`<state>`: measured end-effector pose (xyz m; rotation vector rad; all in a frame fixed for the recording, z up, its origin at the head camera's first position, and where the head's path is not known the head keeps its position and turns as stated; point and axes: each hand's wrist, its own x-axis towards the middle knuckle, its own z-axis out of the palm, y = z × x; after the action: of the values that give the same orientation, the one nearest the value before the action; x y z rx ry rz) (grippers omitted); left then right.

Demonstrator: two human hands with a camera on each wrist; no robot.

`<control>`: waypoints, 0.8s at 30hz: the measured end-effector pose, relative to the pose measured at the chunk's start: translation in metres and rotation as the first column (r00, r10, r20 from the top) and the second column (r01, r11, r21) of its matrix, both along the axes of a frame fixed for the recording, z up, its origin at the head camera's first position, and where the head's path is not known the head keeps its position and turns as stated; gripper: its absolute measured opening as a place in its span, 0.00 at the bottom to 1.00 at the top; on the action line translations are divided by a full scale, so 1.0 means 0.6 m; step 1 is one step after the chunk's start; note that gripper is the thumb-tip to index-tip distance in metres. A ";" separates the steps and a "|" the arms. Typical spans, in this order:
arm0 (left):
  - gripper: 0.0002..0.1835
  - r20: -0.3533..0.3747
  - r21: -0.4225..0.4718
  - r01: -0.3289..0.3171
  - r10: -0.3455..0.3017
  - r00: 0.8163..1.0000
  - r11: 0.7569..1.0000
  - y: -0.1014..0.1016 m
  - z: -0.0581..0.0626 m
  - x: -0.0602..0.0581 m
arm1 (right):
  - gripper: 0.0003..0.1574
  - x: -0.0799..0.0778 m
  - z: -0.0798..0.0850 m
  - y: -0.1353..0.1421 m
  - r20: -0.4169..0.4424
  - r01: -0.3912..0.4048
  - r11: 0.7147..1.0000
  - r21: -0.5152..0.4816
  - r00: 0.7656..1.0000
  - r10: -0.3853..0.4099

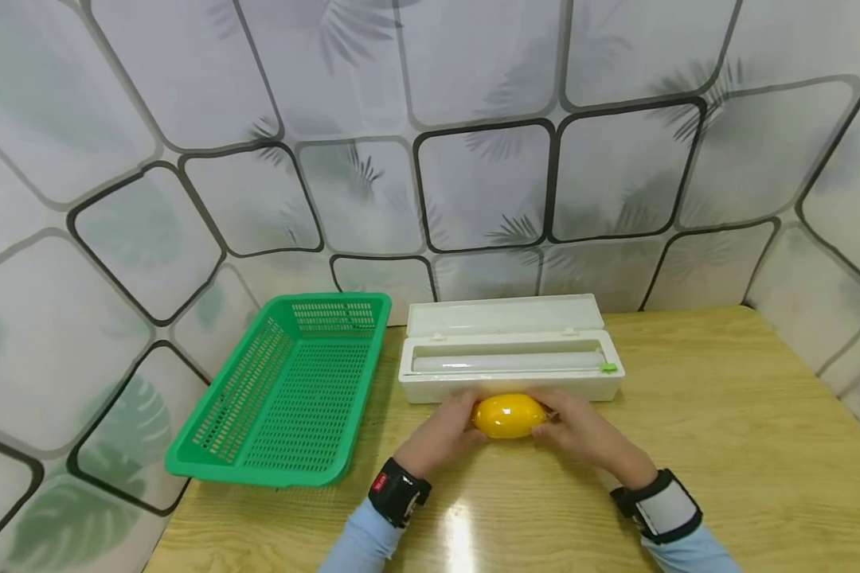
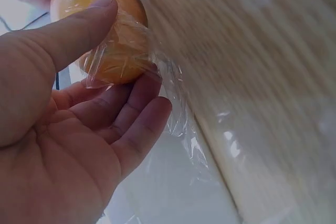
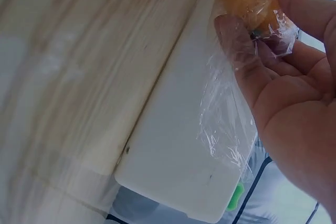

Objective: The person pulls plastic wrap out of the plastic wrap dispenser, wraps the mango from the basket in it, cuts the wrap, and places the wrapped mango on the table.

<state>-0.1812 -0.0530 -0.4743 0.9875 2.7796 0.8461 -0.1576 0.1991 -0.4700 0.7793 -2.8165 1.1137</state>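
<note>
Wooden table (image 1: 724, 446); on it, green basket (image 1: 308, 422) at left, white box (image 1: 430, 391) beside it, lid (image 1: 505, 315) raised, pale roll (image 1: 505, 363) inside. Left hand (image 1: 444, 434) and right hand (image 1: 588, 430) grip opposite ends of yellow fruit (image 1: 509, 416), thumbs and fingers curled, in front of box. Clear film (image 3: 226, 114) covers fruit, loose edges by both hands.

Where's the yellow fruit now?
In the head view, right of centre: the yellow fruit is held between left hand and right hand, near the white box.

The head view looks forward and down; close wrist views share the yellow fruit (image 1: 509, 416).
</note>
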 end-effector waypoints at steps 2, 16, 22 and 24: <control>0.27 0.023 0.039 0.016 -0.017 1.000 0.999 -0.003 0.001 -0.003 | 0.31 -0.001 -0.001 0.000 0.007 -0.006 1.000 -0.008 1.000 0.006; 0.25 0.105 0.084 0.023 -0.032 0.994 0.996 -0.006 0.009 -0.005 | 0.27 -0.007 0.001 0.006 0.073 -0.013 1.000 -0.027 0.997 0.015; 0.23 0.187 0.104 -0.032 0.012 0.982 0.994 -0.008 0.015 -0.001 | 0.27 -0.008 0.003 0.009 0.125 -0.011 0.999 -0.049 0.992 0.017; 0.22 0.188 0.094 -0.031 0.013 0.982 0.995 -0.009 0.017 -0.001 | 0.26 -0.010 0.001 0.010 0.140 -0.006 0.998 -0.058 0.990 0.014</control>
<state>-0.1818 -0.0585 -0.4641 0.8429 2.6177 1.0279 -0.1634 0.2051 -0.4692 0.7390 -2.8805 1.2950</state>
